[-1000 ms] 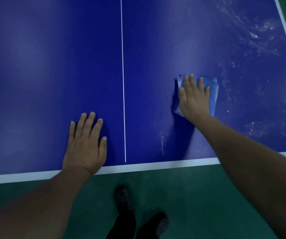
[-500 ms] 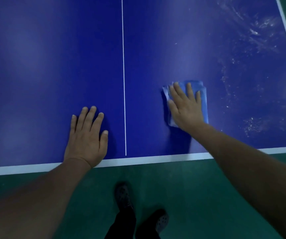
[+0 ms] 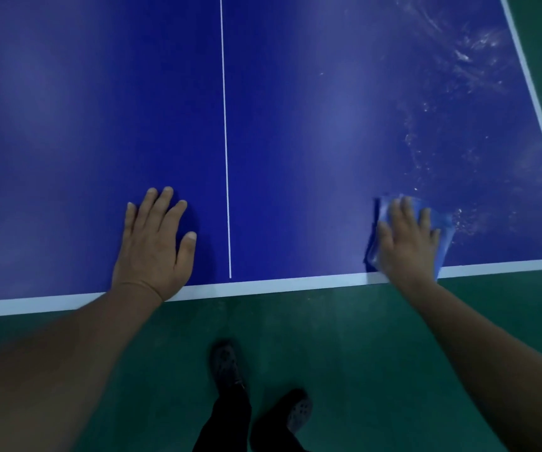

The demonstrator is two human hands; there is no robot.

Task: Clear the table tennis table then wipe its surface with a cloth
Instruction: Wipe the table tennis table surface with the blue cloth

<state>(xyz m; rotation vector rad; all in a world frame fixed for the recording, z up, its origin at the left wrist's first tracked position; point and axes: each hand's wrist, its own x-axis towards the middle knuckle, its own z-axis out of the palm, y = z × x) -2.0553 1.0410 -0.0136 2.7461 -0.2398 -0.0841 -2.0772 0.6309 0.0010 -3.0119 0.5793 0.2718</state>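
Plainly, one table tennis table filled the upper part of the head view, its blue top crossed by a single thin white centre line that stopped at the white end line along the near edge. Taking that centre line as the landmark, one hand lay on each side of it.

To the left of the line, the left hand rested flat on the bare top with its fingers straight and slightly spread, holding nothing, its wrist over the end line. Well to the right of the line, the right hand pressed flat with straight fingers on one folded blue cloth, which lay on the table just above the end line, its lower corner touching that stripe. The hand covered most of the cloth, so only its left and right margins showed, and both were blurred.

Farther right of the centre line, beyond the cloth, whitish smears and specks were scattered over the top toward the white side line; they could not be counted. Nothing else stood on the visible part of the table.

Below the near edge lay the green floor, and almost under the centre line were two dark perforated shoes with dark trouser legs.
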